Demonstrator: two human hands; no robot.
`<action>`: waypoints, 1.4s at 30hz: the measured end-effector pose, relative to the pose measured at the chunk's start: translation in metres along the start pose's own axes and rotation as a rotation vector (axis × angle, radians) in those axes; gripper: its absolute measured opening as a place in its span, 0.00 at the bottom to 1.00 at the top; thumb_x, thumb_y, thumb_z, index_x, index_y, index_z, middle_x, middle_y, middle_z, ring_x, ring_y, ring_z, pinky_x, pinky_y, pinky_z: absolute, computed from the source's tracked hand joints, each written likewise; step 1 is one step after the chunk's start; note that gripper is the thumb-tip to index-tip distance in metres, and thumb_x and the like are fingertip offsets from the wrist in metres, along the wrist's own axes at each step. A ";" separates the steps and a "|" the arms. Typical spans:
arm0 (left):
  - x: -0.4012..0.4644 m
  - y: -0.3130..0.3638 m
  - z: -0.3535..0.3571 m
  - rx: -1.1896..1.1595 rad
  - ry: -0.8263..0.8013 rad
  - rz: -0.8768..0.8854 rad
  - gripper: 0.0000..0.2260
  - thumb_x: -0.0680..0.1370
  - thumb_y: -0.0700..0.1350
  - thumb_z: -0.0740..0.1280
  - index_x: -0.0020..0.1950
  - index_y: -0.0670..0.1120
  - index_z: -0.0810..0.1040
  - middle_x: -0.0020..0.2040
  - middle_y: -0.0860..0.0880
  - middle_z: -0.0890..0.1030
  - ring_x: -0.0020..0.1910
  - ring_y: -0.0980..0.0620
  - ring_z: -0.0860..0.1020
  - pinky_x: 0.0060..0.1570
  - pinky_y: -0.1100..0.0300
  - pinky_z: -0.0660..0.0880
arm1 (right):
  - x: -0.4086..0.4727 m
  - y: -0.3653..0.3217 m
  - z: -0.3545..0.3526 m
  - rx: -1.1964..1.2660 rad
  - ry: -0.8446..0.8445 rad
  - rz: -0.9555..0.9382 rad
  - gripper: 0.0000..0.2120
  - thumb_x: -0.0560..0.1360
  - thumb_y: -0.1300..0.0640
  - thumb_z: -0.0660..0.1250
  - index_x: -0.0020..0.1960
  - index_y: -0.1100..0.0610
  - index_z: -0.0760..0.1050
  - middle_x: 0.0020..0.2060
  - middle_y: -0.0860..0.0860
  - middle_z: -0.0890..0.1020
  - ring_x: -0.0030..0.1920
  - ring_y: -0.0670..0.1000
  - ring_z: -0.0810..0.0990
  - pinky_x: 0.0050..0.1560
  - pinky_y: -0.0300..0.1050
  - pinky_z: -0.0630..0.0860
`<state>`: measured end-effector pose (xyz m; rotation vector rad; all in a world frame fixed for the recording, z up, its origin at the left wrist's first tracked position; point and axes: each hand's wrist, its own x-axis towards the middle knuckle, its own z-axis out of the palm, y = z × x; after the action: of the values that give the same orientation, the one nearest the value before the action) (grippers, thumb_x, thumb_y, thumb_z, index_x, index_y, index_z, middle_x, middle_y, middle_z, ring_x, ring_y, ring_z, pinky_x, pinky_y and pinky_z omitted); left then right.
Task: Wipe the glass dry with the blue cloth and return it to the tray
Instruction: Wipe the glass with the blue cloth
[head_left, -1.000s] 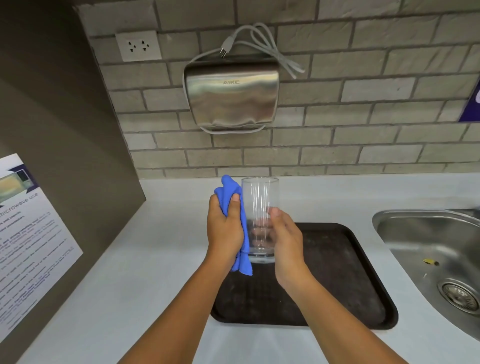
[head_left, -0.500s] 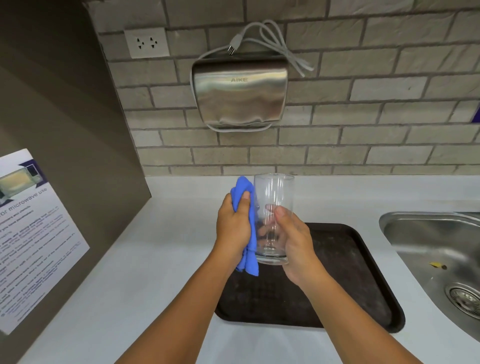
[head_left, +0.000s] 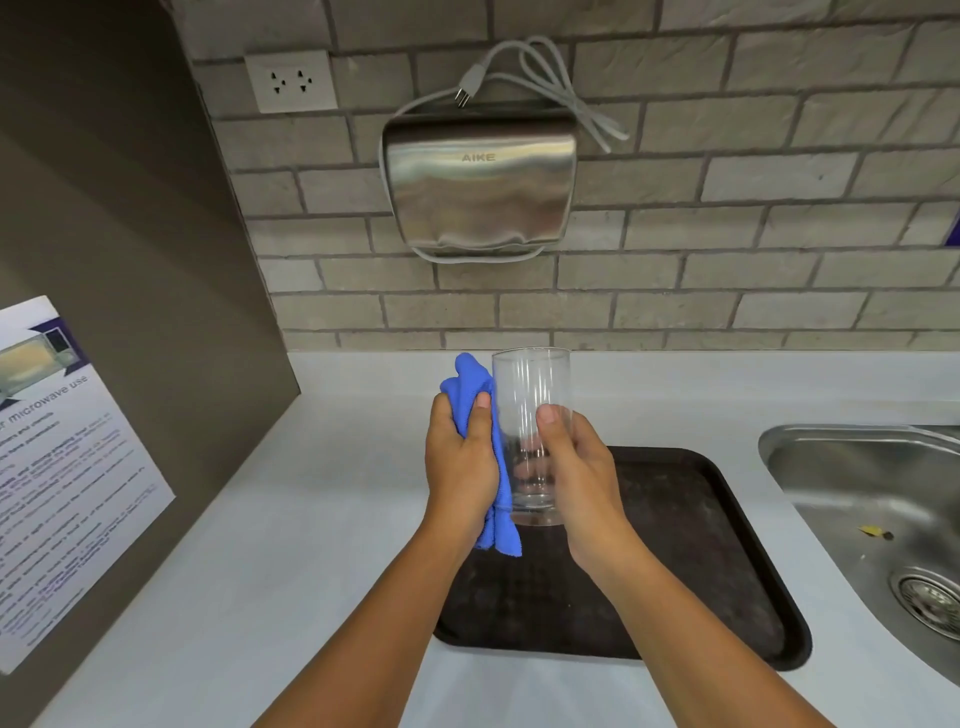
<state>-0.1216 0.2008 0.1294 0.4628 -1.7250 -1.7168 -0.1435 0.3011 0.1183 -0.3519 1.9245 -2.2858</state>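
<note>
A clear tall glass (head_left: 530, 395) is held upright above the left part of a dark brown tray (head_left: 717, 561). My right hand (head_left: 582, 478) grips its lower right side, thumb on the front wall. My left hand (head_left: 460, 462) presses a bunched blue cloth (head_left: 475, 384) against the glass's left side; the cloth sticks out above my fingers and hangs below my palm. The bottom of the glass hovers over the tray, not touching it.
A steel sink (head_left: 883, 509) lies right of the tray, set into the white counter (head_left: 311, 519). A steel hand dryer (head_left: 480, 187) with a loose cord hangs on the brick wall. A socket (head_left: 291, 80) is upper left, and a microwave notice (head_left: 62, 467) on the left panel.
The view has shifted so everything sits a little further right. Both hands keep their hold on glass and cloth, with the right thumb slightly higher on the glass.
</note>
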 end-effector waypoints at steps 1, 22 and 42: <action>0.000 0.000 -0.001 0.003 0.008 0.017 0.08 0.81 0.51 0.62 0.52 0.48 0.75 0.41 0.50 0.78 0.38 0.53 0.78 0.41 0.58 0.78 | 0.000 0.000 0.001 0.004 0.003 -0.005 0.28 0.68 0.31 0.64 0.59 0.49 0.77 0.48 0.54 0.85 0.49 0.61 0.85 0.54 0.60 0.82; 0.001 0.016 -0.009 0.076 0.084 0.153 0.11 0.79 0.47 0.66 0.39 0.49 0.70 0.33 0.52 0.71 0.29 0.60 0.70 0.31 0.69 0.71 | -0.005 0.000 0.007 0.138 -0.017 0.020 0.23 0.69 0.36 0.67 0.50 0.55 0.80 0.41 0.56 0.84 0.39 0.54 0.82 0.46 0.55 0.82; -0.012 0.017 -0.004 0.221 -0.024 0.433 0.12 0.77 0.40 0.68 0.42 0.53 0.68 0.37 0.53 0.74 0.35 0.57 0.73 0.34 0.68 0.72 | 0.000 0.006 0.004 0.141 -0.018 0.050 0.17 0.77 0.44 0.65 0.51 0.58 0.81 0.43 0.54 0.86 0.44 0.51 0.85 0.47 0.47 0.82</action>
<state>-0.1063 0.2069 0.1437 0.1457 -1.8771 -1.2381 -0.1423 0.2962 0.1133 -0.3029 1.7316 -2.3606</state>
